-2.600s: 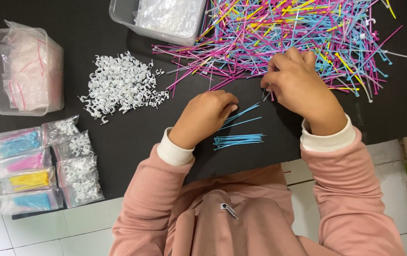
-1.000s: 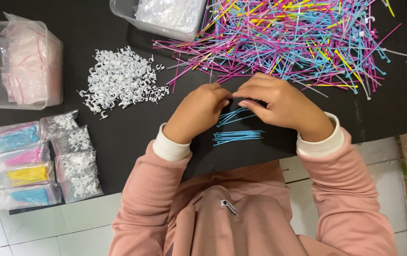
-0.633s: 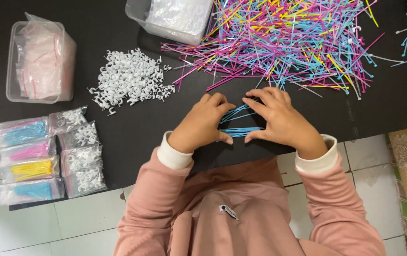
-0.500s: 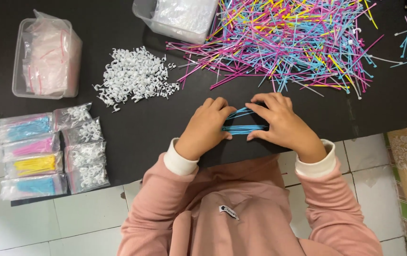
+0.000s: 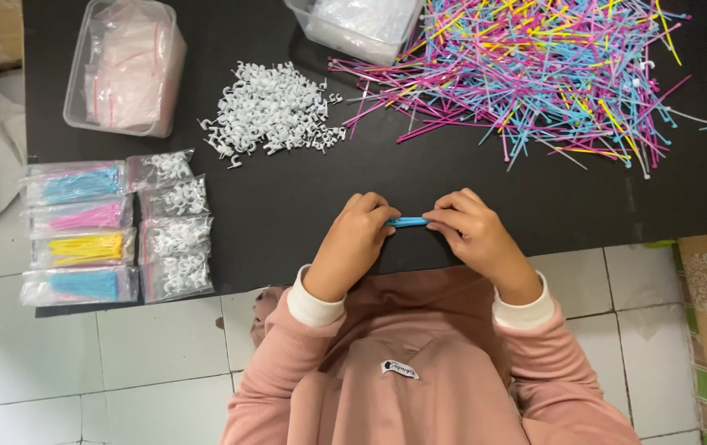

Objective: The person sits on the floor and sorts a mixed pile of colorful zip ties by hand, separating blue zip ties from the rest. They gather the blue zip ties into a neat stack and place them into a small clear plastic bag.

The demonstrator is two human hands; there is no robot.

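We held a small bundle of blue plastic cable ties (image 5: 408,222) between both hands.
Our left hand (image 5: 357,239) and right hand (image 5: 470,231) each kept a narrow grip on one end, just above the black surface (image 5: 287,198).

Far left on the black mat, clear bags (image 5: 81,235) stacked in a column: blue, pink, yellow, blue ties. Beside them, clear bags of white clips (image 5: 176,243). A small white label (image 5: 400,370) sits on the pink sweater.
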